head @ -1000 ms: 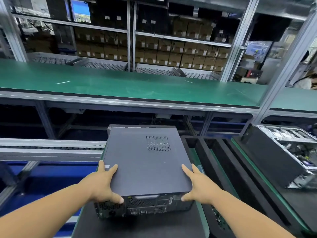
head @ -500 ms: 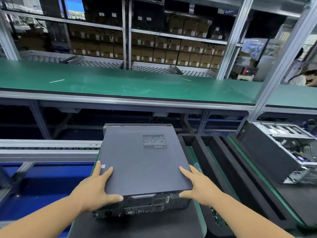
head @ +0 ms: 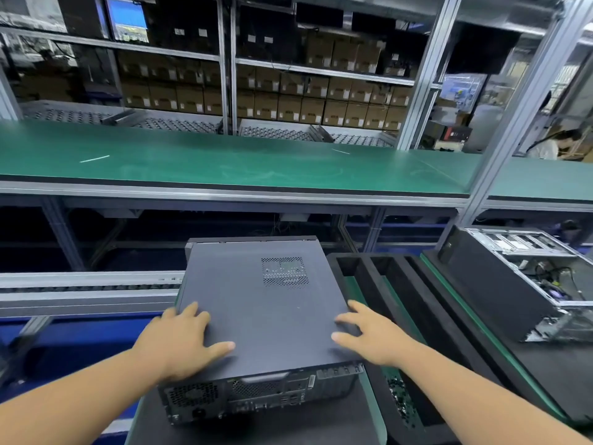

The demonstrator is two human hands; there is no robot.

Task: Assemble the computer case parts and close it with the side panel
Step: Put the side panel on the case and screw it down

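Observation:
A dark grey computer case (head: 263, 390) lies flat on a black mat, its rear ports facing me. Its side panel (head: 266, 316), with a small vent grille, covers the top. My left hand (head: 179, 338) rests flat on the panel's near left part, fingers spread, thumb pointing right. My right hand (head: 369, 335) lies at the panel's near right edge, fingers spread and touching the panel. Neither hand grips anything.
A black foam tray (head: 414, 303) with long slots sits right of the case. Further right lies a second computer case (head: 513, 284), open, showing its metal frame and cables. A green workbench (head: 256, 165) runs across behind; a roller conveyor (head: 80, 290) is at left.
Both hands slid from the panel's near corners a little further onto its top. The case lies where it was; the camera shifted slightly.

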